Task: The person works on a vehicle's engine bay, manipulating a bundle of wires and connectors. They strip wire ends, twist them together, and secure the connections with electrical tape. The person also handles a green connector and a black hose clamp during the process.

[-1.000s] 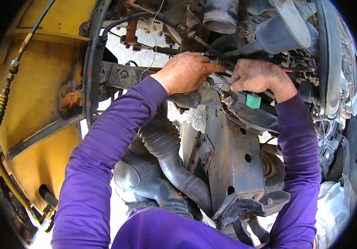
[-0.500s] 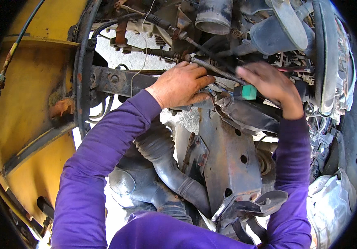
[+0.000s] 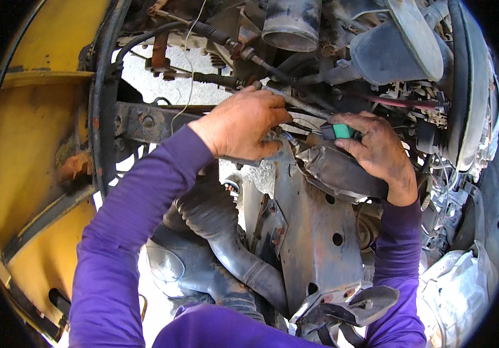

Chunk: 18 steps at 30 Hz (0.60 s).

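Note:
My right hand (image 3: 377, 145) pinches a small green and black block (image 3: 339, 131), which looks like a relay or connector, between thumb and fingers. Thin wires (image 3: 303, 124) run between that block and my left hand (image 3: 243, 124). The left fingers are curled in with the thumb below them, closed on these wires; the exact grip is partly hidden. Just behind both hands passes a sheathed cable (image 3: 298, 103). Below the block lies a dark, scuffed cover (image 3: 342, 171) on a grey metal frame member (image 3: 313, 232).
A yellow body panel (image 3: 40, 139) stands on the left. At the far side hang an open dark pipe (image 3: 292, 26) and a grey canister (image 3: 397, 49). A ribbed hose (image 3: 214, 214) bends below my left forearm. A bent metal bracket (image 3: 371, 304) sticks up near my body.
My right hand has come down and closed on the green block, which has turned and moved slightly left. The left hand stays by the wires. The whole view has shifted a little.

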### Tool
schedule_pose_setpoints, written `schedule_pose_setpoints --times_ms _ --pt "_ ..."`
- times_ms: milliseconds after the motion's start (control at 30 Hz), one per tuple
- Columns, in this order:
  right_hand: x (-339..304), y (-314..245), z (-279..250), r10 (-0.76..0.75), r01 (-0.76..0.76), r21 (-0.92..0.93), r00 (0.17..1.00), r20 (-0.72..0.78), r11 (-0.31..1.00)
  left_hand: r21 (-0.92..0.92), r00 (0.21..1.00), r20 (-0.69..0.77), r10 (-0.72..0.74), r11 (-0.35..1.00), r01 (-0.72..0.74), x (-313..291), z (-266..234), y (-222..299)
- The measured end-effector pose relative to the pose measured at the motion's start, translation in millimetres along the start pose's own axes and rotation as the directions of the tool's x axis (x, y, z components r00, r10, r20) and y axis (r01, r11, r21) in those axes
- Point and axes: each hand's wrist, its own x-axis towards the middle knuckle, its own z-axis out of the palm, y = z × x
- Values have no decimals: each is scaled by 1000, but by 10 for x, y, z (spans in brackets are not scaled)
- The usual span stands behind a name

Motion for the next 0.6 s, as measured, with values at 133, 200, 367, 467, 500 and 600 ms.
schedule_pose_setpoints --times_ms 133,200,367,467,500,600 --pt "180 119 -70 125 -151 184 981 147 971 -22 990 63 -128 991 129 51 79 13" --pt "276 154 -132 175 -231 249 958 228 941 -30 984 55 -167 985 169 127 62 4" --pt "428 302 -113 253 -329 204 911 324 922 -86 989 73 -128 987 134 301 117 -6" --pt "441 463 -49 199 -278 234 929 312 932 33 985 92 -149 989 147 362 213 67" --pt "457 538 -49 140 -214 234 944 297 948 56 982 91 -164 986 159 391 235 95" --pt "487 573 -134 133 -185 169 951 279 968 48 977 62 -203 978 201 439 284 117"
